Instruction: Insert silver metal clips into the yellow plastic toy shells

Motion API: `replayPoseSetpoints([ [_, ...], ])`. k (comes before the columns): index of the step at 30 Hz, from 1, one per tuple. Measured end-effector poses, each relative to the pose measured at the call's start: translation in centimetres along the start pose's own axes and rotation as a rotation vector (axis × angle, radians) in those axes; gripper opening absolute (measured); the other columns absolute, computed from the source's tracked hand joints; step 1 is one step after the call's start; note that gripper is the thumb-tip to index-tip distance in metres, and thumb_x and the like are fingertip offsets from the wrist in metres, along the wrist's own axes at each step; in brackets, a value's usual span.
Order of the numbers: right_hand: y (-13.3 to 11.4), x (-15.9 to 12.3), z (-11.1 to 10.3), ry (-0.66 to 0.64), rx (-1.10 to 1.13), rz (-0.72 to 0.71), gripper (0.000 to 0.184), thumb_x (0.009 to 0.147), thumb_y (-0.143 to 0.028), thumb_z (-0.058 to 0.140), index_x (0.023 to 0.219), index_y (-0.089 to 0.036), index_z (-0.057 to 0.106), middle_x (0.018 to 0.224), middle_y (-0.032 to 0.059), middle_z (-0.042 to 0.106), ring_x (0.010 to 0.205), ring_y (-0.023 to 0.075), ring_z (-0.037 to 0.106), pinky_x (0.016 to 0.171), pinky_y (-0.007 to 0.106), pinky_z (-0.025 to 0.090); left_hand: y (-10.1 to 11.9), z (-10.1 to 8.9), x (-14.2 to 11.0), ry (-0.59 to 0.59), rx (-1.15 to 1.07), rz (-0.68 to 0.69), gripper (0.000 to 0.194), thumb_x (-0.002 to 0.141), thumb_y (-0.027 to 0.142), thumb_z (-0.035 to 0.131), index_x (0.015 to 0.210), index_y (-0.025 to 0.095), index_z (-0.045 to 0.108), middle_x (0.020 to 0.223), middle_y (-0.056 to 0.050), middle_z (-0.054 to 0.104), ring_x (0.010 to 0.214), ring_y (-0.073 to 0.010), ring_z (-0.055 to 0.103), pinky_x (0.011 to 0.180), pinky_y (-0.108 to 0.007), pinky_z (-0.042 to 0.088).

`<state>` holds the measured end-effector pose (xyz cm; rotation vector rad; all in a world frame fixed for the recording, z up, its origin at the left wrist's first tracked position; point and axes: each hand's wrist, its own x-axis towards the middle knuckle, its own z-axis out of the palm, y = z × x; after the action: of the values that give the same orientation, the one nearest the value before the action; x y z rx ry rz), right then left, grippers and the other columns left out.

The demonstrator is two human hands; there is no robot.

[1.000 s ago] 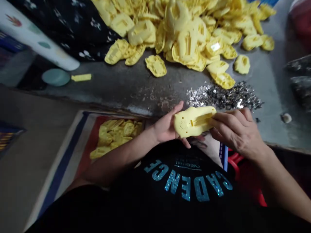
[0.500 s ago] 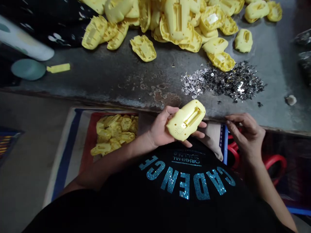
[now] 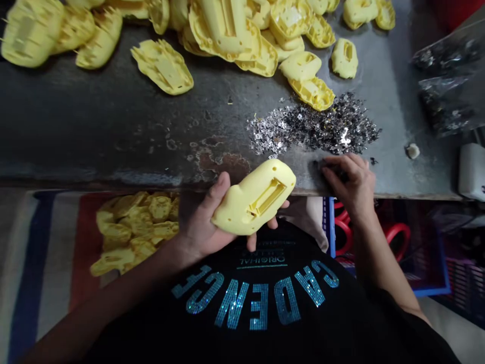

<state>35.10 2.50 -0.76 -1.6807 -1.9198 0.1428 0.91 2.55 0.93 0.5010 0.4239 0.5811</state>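
My left hand [image 3: 212, 220] is wrapped round a yellow plastic shell [image 3: 261, 194] with a long rectangular recess in its upturned face. The thumb lies at its upper left, and fingertips show past its lower right edge. My right hand [image 3: 352, 179] is over the near edge of the table, just below a pile of small shiny metal pieces [image 3: 318, 124]. Its thumb and fingers are curled together; whatever is between them is hidden.
More yellow shells [image 3: 227, 35] are heaped along the back of the grey table [image 3: 94, 126]. Clear bags [image 3: 447, 96] of metal pieces and a white lump [image 3: 412, 150] are at right. Below the edge are a sack of yellow parts [image 3: 136, 222] and red-handled scissors [image 3: 396, 237].
My right hand has moved from the table edge up over the tabletop, towards the metal pieces. The yellow shell has tilted in my left hand, so its small dotted holes no longer show. The view has shifted right.
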Motion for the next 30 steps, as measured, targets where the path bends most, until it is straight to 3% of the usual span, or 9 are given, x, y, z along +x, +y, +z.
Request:
replayPoseSetpoints([
  [5,-0.7,2.0,0.9,-0.032,-0.078,-0.037,0.015,0.111,-0.039,0.072,0.108,-0.032,0.085,0.104,0.0054,0.085,0.104,0.0315,0.074,0.095,0.048,0.049,0.2,-0.6,-0.2,-0.027,-0.038,-0.069,0.092,0.101,0.087,0.074,0.157,0.013,0.076,0.143,-0.027,0.085,0.112,-0.0400,0.088,0.066,-0.039,0.077],
  [12,-1.0,1.1,-0.9,-0.159,0.035,0.065,0.017,0.105,-0.039,0.072,0.095,-0.029,0.081,0.093,0.0052,0.083,0.091,0.0283,0.074,0.089,0.045,0.051,0.3,-0.5,-0.1,0.026,-0.149,-0.123,0.068,0.113,0.069,0.066,0.145,0.012,0.084,0.128,-0.023,0.090,0.102,-0.0354,0.090,0.073,-0.041,0.078],
  [17,1.1,-1.3,-2.7,0.010,0.010,0.202,0.019,0.107,-0.042,0.070,0.098,-0.029,0.082,0.097,0.0049,0.084,0.092,0.0280,0.076,0.089,0.044,0.053,0.3,-0.2,0.0,0.007,-0.147,-0.128,0.066,0.112,0.069,0.068,0.153,0.019,0.083,0.137,-0.022,0.089,0.099,-0.0324,0.089,0.059,-0.032,0.073],
  [21,4.0,-2.2,-4.2,0.131,-0.055,0.288,0.018,0.106,-0.038,0.069,0.103,-0.028,0.083,0.096,0.0050,0.082,0.090,0.0273,0.075,0.089,0.045,0.053,0.6,0.1,0.2,0.003,-0.136,-0.165,0.061,0.108,0.065,0.074,0.156,0.029,0.083,0.144,-0.019,0.088,0.104,-0.0350,0.090,0.065,-0.039,0.076],
  [25,5.4,-1.4,-4.3,0.105,-0.133,0.267,0.019,0.106,-0.035,0.068,0.113,-0.029,0.085,0.105,0.0065,0.084,0.094,0.0281,0.077,0.097,0.049,0.054,0.6,0.3,0.7,0.054,-0.123,-0.189,0.056,0.101,0.056,0.076,0.147,0.027,0.088,0.141,-0.015,0.090,0.116,-0.0432,0.090,0.081,-0.051,0.079],
  [30,4.6,1.0,-2.8,0.010,-0.180,0.199,0.021,0.108,-0.037,0.070,0.121,-0.031,0.085,0.118,0.0086,0.086,0.115,0.0332,0.078,0.106,0.052,0.052,0.2,0.5,1.2,0.027,-0.145,-0.153,0.055,0.100,0.055,0.081,0.149,0.031,0.087,0.145,-0.015,0.088,0.119,-0.0407,0.091,0.086,-0.050,0.079],
])
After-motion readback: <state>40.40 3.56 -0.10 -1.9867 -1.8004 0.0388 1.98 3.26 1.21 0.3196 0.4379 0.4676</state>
